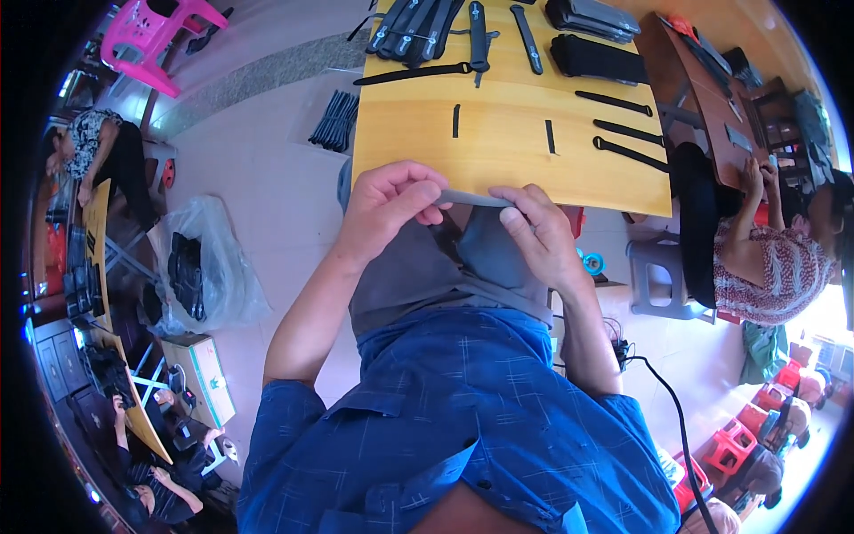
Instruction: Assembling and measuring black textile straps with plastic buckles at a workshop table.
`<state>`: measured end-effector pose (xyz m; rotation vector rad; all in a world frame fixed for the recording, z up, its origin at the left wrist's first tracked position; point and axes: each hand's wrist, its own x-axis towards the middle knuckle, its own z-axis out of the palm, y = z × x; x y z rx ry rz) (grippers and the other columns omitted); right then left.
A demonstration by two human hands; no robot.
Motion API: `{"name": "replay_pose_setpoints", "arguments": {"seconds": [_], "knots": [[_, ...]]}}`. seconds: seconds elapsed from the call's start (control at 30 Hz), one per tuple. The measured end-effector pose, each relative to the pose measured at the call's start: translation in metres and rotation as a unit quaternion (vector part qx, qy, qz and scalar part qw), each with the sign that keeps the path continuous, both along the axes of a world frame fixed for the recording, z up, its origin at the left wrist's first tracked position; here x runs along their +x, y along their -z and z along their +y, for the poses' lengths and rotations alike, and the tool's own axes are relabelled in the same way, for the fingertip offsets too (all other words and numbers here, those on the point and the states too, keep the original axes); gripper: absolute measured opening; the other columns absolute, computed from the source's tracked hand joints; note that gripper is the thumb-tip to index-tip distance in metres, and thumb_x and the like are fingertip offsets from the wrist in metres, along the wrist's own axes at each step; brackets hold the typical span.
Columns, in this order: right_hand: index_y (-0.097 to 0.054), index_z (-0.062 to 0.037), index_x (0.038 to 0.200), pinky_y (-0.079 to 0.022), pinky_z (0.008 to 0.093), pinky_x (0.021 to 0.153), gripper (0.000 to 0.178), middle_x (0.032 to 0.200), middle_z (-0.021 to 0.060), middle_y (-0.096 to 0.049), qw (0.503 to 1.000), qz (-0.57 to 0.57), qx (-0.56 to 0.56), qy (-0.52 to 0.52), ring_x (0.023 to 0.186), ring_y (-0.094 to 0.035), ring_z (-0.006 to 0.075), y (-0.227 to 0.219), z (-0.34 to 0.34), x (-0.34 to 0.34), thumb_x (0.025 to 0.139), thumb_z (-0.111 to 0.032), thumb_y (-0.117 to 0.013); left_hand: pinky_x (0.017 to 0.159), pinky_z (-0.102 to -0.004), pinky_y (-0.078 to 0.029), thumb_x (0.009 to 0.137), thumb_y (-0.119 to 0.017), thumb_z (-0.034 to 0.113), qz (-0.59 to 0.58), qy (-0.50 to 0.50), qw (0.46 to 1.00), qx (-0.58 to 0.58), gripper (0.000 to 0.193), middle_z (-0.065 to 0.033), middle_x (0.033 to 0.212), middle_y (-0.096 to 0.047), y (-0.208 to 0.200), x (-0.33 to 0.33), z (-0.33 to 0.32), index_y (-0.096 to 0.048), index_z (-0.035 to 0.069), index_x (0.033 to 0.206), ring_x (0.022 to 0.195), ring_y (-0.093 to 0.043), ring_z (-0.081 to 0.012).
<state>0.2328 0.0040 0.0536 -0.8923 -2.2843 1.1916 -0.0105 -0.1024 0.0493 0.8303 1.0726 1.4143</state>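
Observation:
A narrow grey strip [478, 198] is stretched between my hands, just above the near edge of the wooden table [405, 133]. My left hand [396, 203] pinches its left end between thumb and fingers. At the other end, my right hand [539, 224] is closed on the strip, thumb below and fingers above. Several black straps with slotted ends, one being this strap [630, 153], lie along the table's right side. Two short black marks [550, 136] are on the tabletop ahead of my hands.
Farther back are bundled dark straps [414, 31], single straps [527, 40] and a black folded stack [598, 60]. A bag of black strips [335, 120] lies left of the table. People sit at tables on both sides, near a grey stool [660, 276]. A black cable [672, 392] runs at right.

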Motion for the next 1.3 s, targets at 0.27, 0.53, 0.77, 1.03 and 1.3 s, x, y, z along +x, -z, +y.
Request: {"name": "replay_pose_setpoints", "arguments": {"seconds": [0.27,0.53,0.77,1.03,1.3], "knots": [[-0.072,-0.0012,0.117,-0.05,0.0345,0.082,0.023,0.093,0.014,-0.063,0.997,0.05,-0.05,0.013,0.09,-0.063,0.0261,0.014,0.026,0.004,0.101,-0.016,-0.064,0.069,-0.0213,-0.055,0.098,-0.069,0.004,0.136,-0.046,0.989,-0.042,0.011,-0.0055,0.088,-0.075,-0.012,0.004,0.015,-0.069,-0.001,0.108,0.076,-0.07,-0.0087],[-0.071,-0.0012,0.104,-0.051,0.0316,0.072,0.015,0.083,0.006,-0.065,0.984,-0.057,-0.163,0.036,0.08,-0.063,0.0154,0.013,0.09,0.016,0.097,-0.014,-0.071,0.066,-0.0208,-0.052,0.096,-0.074,0.01,0.226,-0.077,0.967,-0.084,0.008,0.0003,0.082,-0.07,0.016,-0.024,0.043,-0.07,0.003,0.1,0.072,-0.065,-0.0056],[-0.072,0.0018,0.105,-0.047,0.0242,0.07,0.017,0.081,-0.0011,-0.063,0.985,0.018,-0.162,0.052,0.076,-0.056,0.0076,0.042,0.16,0.006,0.102,-0.013,-0.065,0.061,-0.02,-0.048,0.097,-0.071,0.012,0.306,-0.1,0.939,-0.122,0.009,0.0009,0.079,-0.068,0.038,-0.054,0.099,-0.073,0.003,0.096,0.067,-0.06,-0.0044],[-0.073,0.0015,0.104,-0.047,0.0216,0.069,0.012,0.081,-0.0032,-0.064,0.974,0.051,-0.162,0.153,0.074,-0.056,0.005,0.06,0.181,-0.006,0.101,-0.008,-0.066,0.06,-0.024,-0.053,0.091,-0.074,0.007,0.312,-0.125,0.933,-0.13,0.008,-0.003,0.08,-0.071,0.05,-0.056,0.141,-0.072,0.001,0.094,0.066,-0.065,-0.0086],[-0.069,-0.0008,0.107,-0.047,0.0195,0.071,0.009,0.088,-0.0032,-0.065,0.963,0.079,-0.176,0.188,0.078,-0.057,0.0034,0.068,0.185,-0.006,0.1,-0.006,-0.067,0.066,-0.0226,-0.052,0.091,-0.075,0.003,0.411,-0.152,0.895,-0.085,0.012,-0.002,0.083,-0.07,0.057,-0.05,0.148,-0.068,0.002,0.1,0.072,-0.065,-0.0065]]}}
